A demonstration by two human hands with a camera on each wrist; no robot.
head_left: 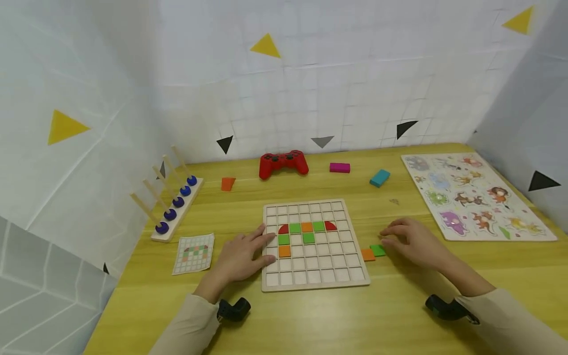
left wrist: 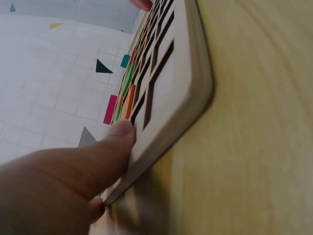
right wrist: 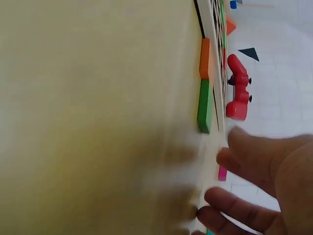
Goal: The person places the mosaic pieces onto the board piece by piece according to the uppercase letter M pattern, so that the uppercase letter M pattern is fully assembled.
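A smooth yellow wooden table (head_left: 399,315) fills the lower half of the head view, and at its centre lies a pale square wooden grid board (head_left: 314,243) of shallow square cells, a few filled with flat green, orange and red tiles. To the right sits a glossy rectangular animal puzzle board (head_left: 477,197); at the left edge stands a wooden peg rack (head_left: 170,202) with slim dowels and blue rings. Behind the grid rests a shiny red game controller (head_left: 283,163). The left hand (head_left: 241,256) lies flat, fingers straight, pressing the grid's left edge, thumb on its rim in the left wrist view. The right hand (head_left: 412,241) rests relaxed and unclenched on the table right of the grid, fingertips just beside a thin square green tile (head_left: 378,250) that touches an orange tile (head_left: 368,255).
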